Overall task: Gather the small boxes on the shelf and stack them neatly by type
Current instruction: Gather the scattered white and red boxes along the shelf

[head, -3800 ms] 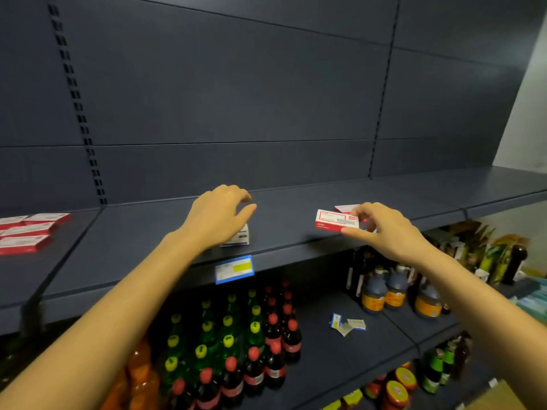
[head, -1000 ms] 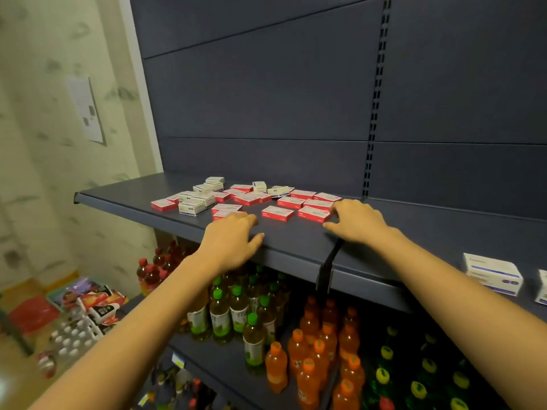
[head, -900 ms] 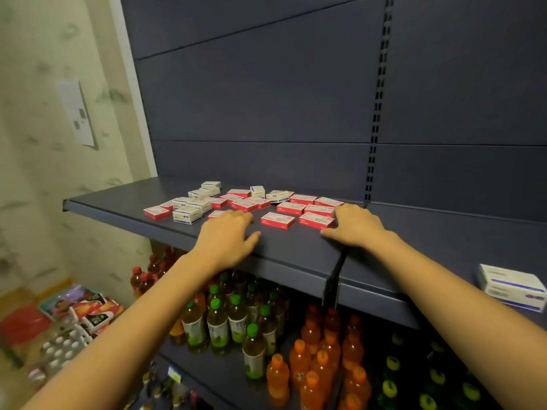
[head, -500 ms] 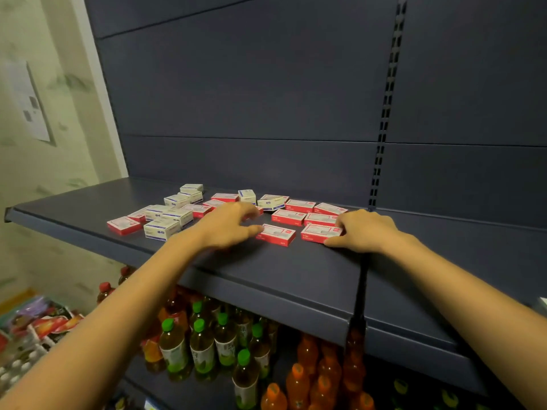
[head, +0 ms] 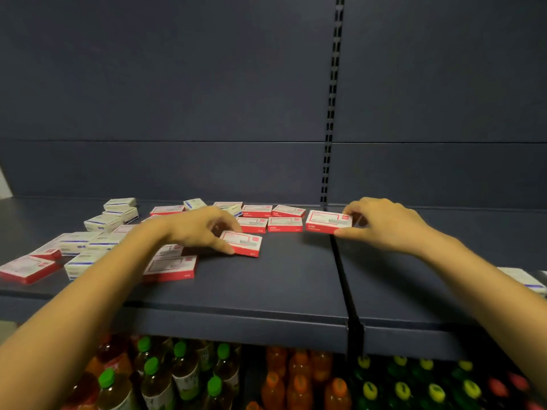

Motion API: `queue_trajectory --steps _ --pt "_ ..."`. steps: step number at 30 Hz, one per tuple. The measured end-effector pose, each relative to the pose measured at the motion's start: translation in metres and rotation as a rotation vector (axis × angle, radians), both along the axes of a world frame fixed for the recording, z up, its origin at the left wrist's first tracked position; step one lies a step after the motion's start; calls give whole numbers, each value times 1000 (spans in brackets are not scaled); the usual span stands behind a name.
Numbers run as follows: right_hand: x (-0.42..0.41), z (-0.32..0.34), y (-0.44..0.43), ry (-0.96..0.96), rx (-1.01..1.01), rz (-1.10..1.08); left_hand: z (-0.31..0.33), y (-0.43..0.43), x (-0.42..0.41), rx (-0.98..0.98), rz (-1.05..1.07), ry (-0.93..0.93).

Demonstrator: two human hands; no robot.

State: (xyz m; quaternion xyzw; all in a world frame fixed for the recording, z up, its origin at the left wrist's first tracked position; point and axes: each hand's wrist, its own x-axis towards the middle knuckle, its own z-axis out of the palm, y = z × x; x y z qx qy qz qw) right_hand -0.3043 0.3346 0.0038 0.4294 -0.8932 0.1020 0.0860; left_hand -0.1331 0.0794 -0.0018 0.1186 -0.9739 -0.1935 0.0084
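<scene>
Several small red-and-white boxes and white boxes with blue print lie scattered flat on the dark shelf (head: 281, 294). My left hand (head: 201, 229) pinches one red box (head: 244, 243) at its left end, thumb at the near edge. My right hand (head: 384, 223) grips another red box (head: 327, 221) by its right end, just left of the shelf seam. Two more red boxes (head: 284, 224) lie between the held ones, further back. White boxes (head: 102, 222) cluster at the left, partly hidden by my left forearm.
A white box (head: 524, 278) lies alone at the far right of the shelf. A slotted upright (head: 330, 137) runs up the back panel. Bottles with green, orange and yellow caps (head: 183, 377) stand on the shelf below.
The view has swung left and closer to the box cluster. My left hand moved forward onto a red box and took hold of it. My right hand now grips a red box near the seam.
</scene>
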Motion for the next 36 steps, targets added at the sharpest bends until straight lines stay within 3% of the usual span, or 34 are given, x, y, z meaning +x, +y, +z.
queue_trajectory --steps 10,16,26,36 --pt "36 -10 80 20 -236 -177 12 56 -30 -46 -226 382" --pt "48 -11 156 26 -253 -354 9 124 -66 70 -310 507" --pt "49 -12 308 57 -252 -504 8 273 -113 153 -499 528" --pt "28 -23 469 50 -224 -601 -3 437 -150 125 -505 543"
